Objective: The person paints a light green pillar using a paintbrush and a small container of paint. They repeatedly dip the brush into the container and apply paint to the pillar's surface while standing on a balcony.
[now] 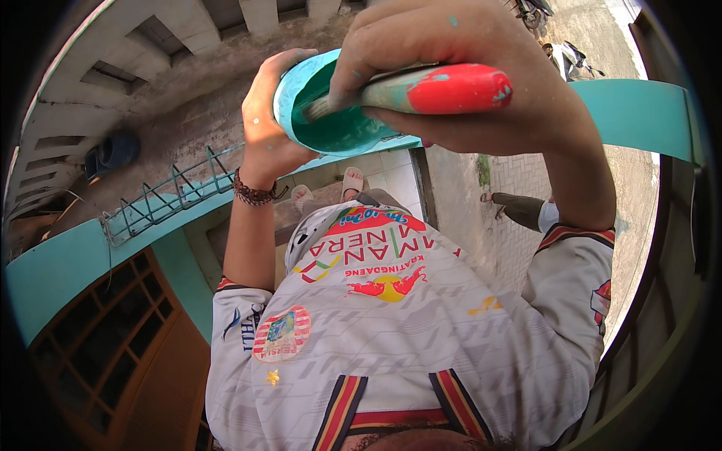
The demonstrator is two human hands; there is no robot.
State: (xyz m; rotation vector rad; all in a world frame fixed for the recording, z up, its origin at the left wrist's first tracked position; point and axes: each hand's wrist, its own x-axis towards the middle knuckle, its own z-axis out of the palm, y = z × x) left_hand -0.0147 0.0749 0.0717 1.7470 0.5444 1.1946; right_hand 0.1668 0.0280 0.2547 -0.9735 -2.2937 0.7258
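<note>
My left hand [267, 124] grips a paint cup [284, 113] from its left side, and a braided bracelet circles that wrist. The cup is tilted so its mouth faces me, with wet turquoise paint coating the inside. In my right hand [459, 52] is a paintbrush [459, 90]. Its handle is red at the end and pale and paint-smeared towards the bristles. The brush's bristle end reaches into the cup, and its tip is partly hidden by the rim and paint. Turquoise specks dot the right hand.
A turquoise ledge [60, 278] with a wire rack [173, 195] runs at left, above a brown wooden door [113, 338]. A turquoise beam [639, 116] extends at right. Below are my feet in sandals [352, 180], another person [526, 210] on the paving and a blue bin [116, 150].
</note>
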